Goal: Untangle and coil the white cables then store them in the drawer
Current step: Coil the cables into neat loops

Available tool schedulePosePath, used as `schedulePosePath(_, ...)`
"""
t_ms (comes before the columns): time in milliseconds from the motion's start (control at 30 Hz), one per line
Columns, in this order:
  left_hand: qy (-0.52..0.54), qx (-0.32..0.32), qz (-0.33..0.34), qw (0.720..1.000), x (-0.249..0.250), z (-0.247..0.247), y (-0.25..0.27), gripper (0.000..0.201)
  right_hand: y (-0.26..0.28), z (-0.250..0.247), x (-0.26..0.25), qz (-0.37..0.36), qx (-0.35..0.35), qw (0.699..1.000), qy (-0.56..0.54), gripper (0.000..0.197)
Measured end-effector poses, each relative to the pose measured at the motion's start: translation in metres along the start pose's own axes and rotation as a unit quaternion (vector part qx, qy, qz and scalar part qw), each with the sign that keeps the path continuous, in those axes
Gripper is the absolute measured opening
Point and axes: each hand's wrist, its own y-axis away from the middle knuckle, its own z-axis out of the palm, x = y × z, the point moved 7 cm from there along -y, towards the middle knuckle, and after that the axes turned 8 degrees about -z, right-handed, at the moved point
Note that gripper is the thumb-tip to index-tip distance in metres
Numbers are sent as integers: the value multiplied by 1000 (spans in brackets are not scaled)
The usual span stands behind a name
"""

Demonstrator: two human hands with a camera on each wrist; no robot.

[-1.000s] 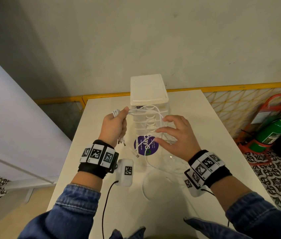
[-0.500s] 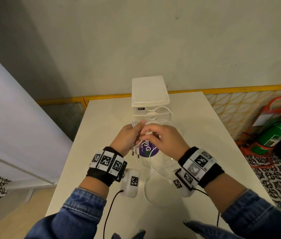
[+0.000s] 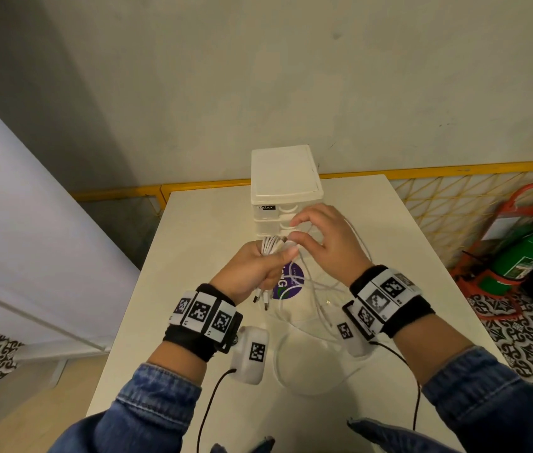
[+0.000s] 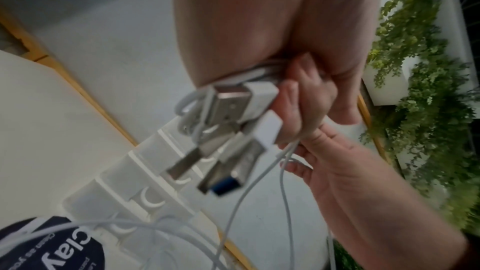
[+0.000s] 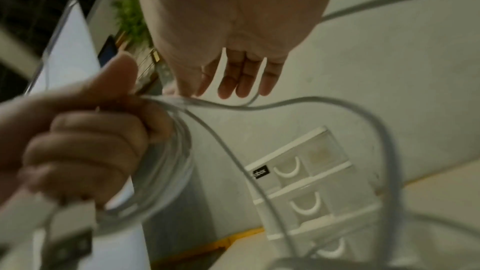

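The left wrist view shows three USB plugs (image 4: 233,122) hanging below the left hand (image 3: 252,273); one has a blue insert. The head view shows them only as small tips. The right wrist view shows the cable coil looped past the clenched left fingers (image 5: 85,151). The drawer unit (image 3: 286,188), just beyond both hands, carries a black label ending "box". A purple sticker reads "Clay". The left hand grips the bundled white cables (image 3: 271,245). The right hand (image 3: 327,243), touching the bundle, pinches one strand with thumb and forefinger; remaining fingers are extended. Loose cable trails onto the table (image 3: 193,256) beneath the wrists.
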Motion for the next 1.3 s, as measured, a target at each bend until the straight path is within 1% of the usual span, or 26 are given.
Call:
schedulePosePath(67, 25, 17, -3, 1000, 5, 0, -1, 43, 3, 9, 2, -13, -41, 999, 6, 38)
schedulePosePath(167, 46, 31, -13, 998, 16, -1, 1, 46, 12, 26, -2, -24, -101, 994, -28, 49)
schedulePosePath(233, 25, 13, -16, 999, 21, 3, 3, 47, 19, 33, 2, 21, -146, 988, -46, 48)
schedulePosePath(267, 6, -5, -21, 1000, 21, 6, 4, 48, 21, 33, 6, 49, -160, 985, -49, 41)
schedulePosePath(333, -54, -45, -39, 997, 16, 15, 6, 53, 15, 22, 14, 76, -144, 986, -42, 19)
schedulePosePath(400, -102, -77, -70, 989, 5, 24, 7, 54, 0, 5, 20, 72, -110, 991, -10, 22)
schedulePosePath(467, -104, -91, -91, 986, -1, 31, 9, 55, -13, -5, 22, 50, -91, 995, 7, 16)
schedulePosePath(533, -58, -92, -75, 991, 4, 33, 9, 52, -16, -3, 26, 55, -96, 994, 3, 14)
schedulePosePath(600, 32, -94, -37, 994, 20, 30, 9, 49, -6, 7, 37, 99, -122, 987, 13, 17)
schedulePosePath(633, 82, -104, -21, 991, 29, 28, 10, 49, 3, 14, 43, 130, -145, 981, 25, 20)
schedulePosePath(700, 174, -145, 12, 974, 46, 26, 12, 47, 21, 30, 46, 170, -187, 967, 31, 21)
schedulePosePath(733, 211, -168, 28, 963, 52, 27, 13, 46, 27, 36, 44, 179, -187, 966, 21, 18)
schedulePosePath(767, 242, -188, 44, 951, 57, 28, 14, 48, 31, 40, 41, 186, -172, 967, 2, 13)
schedulePosePath(833, 305, -220, 70, 924, 63, 30, 15, 48, 35, 45, 35, 193, -135, 971, -36, 18)
schedulePosePath(867, 339, -226, 86, 909, 66, 26, 15, 47, 37, 48, 34, 193, -131, 971, -48, 20)
schedulePosePath(967, 416, -216, 158, 869, 86, -1, 19, 44, 55, 61, 44, 186, -164, 968, -27, 20)
schedulePosePath(1033, 453, -198, 189, 848, 99, -25, 21, 49, 70, 62, 54, 174, -165, 971, 1, 12)
schedulePosePath(1067, 460, -176, 199, 847, 102, -35, 22, 53, 75, 61, 58, 177, -161, 971, 0, 10)
schedulePosePath(1167, 462, -89, 219, 855, 96, -57, 21, 56, 80, 57, 57, 205, -152, 966, -35, 16)
schedulePosePath(1233, 463, -33, 219, 858, 88, -67, 19, 55, 79, 54, 51, 191, -148, 970, -36, 21)
schedulePosePath(1267, 463, -21, 217, 859, 86, -69, 19, 55, 78, 54, 47, 183, -155, 970, -33, 20)
schedulePosePath(1300, 460, -21, 214, 862, 85, -69, 20, 55, 79, 54, 45, 182, -166, 969, -35, 18)
